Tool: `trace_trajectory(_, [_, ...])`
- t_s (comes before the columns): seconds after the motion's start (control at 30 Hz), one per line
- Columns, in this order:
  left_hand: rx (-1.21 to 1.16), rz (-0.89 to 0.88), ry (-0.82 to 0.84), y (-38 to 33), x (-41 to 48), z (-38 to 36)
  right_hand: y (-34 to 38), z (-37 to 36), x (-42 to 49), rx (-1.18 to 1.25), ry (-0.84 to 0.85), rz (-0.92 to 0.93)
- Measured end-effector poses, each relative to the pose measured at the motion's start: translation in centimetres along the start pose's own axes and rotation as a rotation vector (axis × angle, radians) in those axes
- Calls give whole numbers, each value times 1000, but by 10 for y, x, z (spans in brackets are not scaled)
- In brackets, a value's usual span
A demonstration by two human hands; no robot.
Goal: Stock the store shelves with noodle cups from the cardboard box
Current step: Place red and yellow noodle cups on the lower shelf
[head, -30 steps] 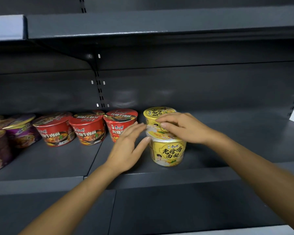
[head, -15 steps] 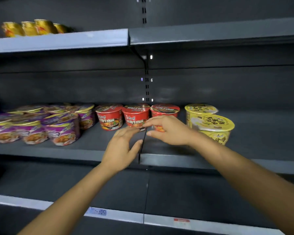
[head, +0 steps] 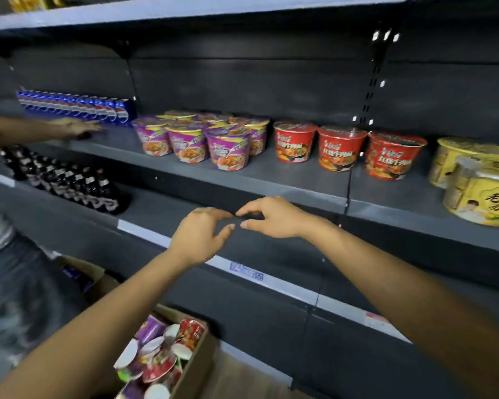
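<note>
Noodle cups in purple and red paper tubs with pale foil lids [head: 162, 361] lie jumbled in an open brown cardboard box [head: 198, 367] at the near bottom, low and left of centre. More stand upright on the dark grey metal shelf [head: 285, 177] farther off: a cluster of purple cups [head: 228, 149] at its middle, three red cups [head: 342, 148] in a row to their right, and two yellow cups [head: 478, 194] at the far right, one in front of the other. In front of the shelf's edge both bare hands hang in the air and hold nothing. The left hand [head: 196, 237] has its fingers loosely bent, and the right hand [head: 271, 218] has thumb and fingers softly curved, the two sets of fingertips close together. Left of the purple cups a row of blue cola cans [head: 98, 109] runs along the shelf, where another person's hand [head: 78, 129] rests. On the shelf below, dark bottles [head: 69, 185] stand in ranks at the left.
</note>
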State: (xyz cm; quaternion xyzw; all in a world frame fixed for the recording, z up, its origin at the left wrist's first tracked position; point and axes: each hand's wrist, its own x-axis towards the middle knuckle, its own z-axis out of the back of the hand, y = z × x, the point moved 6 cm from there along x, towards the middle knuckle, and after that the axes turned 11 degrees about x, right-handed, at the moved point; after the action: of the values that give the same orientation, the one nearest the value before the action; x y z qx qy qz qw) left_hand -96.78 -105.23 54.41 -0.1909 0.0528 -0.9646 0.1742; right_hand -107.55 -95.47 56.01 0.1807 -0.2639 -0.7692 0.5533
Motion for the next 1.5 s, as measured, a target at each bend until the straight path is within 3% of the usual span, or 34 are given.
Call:
trace_trajectory(0.37, [99, 207, 205, 103, -55, -33, 18, -108, 77, 75, 238, 14])
trace_trajectory(0.77, [78, 318, 464, 163, -32, -118, -55, -179, 149, 254, 415, -145])
trace_trajectory(1.17, [29, 313, 598, 229, -29, -205, -108, -265, 184, 389, 479, -314])
trace_trajectory(1.5, [70, 300, 787, 335, -77, -282, -136, -407, 208, 546, 392, -565])
